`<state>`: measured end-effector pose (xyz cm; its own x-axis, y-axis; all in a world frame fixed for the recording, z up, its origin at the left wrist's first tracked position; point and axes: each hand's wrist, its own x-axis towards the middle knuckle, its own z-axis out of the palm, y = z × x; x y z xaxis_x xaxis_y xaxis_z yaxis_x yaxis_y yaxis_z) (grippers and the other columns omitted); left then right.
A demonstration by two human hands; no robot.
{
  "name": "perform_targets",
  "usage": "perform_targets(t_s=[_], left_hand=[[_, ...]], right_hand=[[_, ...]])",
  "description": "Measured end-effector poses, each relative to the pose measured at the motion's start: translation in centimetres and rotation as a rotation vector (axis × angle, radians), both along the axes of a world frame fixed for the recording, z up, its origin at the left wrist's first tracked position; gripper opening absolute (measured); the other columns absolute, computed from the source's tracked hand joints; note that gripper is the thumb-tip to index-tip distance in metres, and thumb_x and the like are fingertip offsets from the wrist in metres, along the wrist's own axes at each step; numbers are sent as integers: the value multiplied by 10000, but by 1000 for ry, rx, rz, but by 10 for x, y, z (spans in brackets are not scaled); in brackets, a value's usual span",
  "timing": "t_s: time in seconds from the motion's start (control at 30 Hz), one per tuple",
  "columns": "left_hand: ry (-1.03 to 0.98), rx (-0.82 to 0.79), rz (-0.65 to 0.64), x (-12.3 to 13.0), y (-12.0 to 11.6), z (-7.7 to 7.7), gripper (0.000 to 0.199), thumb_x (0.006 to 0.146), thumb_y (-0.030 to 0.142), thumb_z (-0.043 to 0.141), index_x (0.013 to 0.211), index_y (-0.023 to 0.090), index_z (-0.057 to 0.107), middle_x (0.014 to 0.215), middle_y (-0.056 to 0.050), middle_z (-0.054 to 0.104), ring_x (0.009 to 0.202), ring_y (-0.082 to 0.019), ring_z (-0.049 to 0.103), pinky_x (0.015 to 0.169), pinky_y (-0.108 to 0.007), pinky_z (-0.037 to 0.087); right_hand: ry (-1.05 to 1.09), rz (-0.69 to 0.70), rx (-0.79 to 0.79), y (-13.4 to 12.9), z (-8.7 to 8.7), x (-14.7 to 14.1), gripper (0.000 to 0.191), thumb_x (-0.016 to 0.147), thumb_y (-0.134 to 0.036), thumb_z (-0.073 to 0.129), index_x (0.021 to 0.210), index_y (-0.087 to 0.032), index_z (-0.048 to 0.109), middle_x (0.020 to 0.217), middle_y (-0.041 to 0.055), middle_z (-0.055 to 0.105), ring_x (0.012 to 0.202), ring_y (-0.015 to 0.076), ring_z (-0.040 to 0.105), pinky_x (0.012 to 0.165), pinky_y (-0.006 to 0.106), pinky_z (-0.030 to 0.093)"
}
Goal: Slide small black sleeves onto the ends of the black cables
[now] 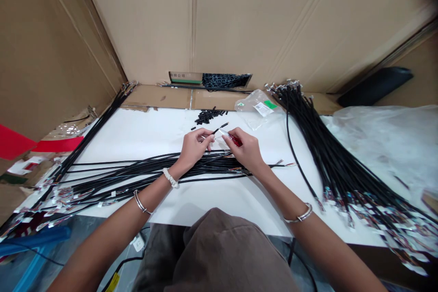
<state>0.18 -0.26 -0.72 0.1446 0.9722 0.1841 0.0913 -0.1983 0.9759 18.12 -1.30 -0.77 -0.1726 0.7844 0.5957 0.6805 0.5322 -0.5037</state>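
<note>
My left hand (196,147) pinches a thin black cable (216,131), whose tip sticks out between the hands and points up to the right. My right hand (247,149) is closed around a small red tool (235,140); its thin pale front reaches toward the cable, but its kind is not clear. Under and beside both hands lies a loose bundle of black cables (143,174) with bared coloured wire ends. Just beyond the fingers is a pile of short black tube pieces (206,116).
A thick bundle of black cables (318,146) with white connectors lies on the right, a thinner bundle (99,125) on the left. A clear plastic bag (251,107) is behind my right hand. Cardboard walls (239,23) enclose the white table (164,127).
</note>
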Motion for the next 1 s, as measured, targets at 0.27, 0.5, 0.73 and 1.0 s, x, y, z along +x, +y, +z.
perform_targets(t_s=[0.27,0.5,0.73,1.0], left_hand=[[9,3,3,0,-1,1,143,794,269,639,831,131,651,707,-28,685,491,-91,597,456,-184,450],[47,91,50,1,-1,0,124,797,256,644,816,135,662,723,-28,697,490,-91,611,502,-194,491],[55,76,60,2,-2,0,120,807,257,637,831,142,660,721,-30,707,511,-104,636,450,-180,469],[63,67,62,3,-4,1,103,812,236,634,839,140,661,725,-27,703,517,-101,641,448,-174,473]], right_hand=[[-19,-11,14,0,-1,-1,222,921,-376,539,793,-194,538,652,-14,550,559,109,467,566,234,369],[-83,-46,92,0,-4,-2,207,926,-362,533,805,-193,532,666,-3,567,568,115,491,566,232,376],[-94,-58,127,-1,-5,-3,193,931,-355,529,824,-195,532,683,3,583,578,117,503,569,230,381],[-40,-55,56,1,-5,-3,210,923,-373,533,805,-200,526,657,-11,548,563,115,478,565,234,380]])
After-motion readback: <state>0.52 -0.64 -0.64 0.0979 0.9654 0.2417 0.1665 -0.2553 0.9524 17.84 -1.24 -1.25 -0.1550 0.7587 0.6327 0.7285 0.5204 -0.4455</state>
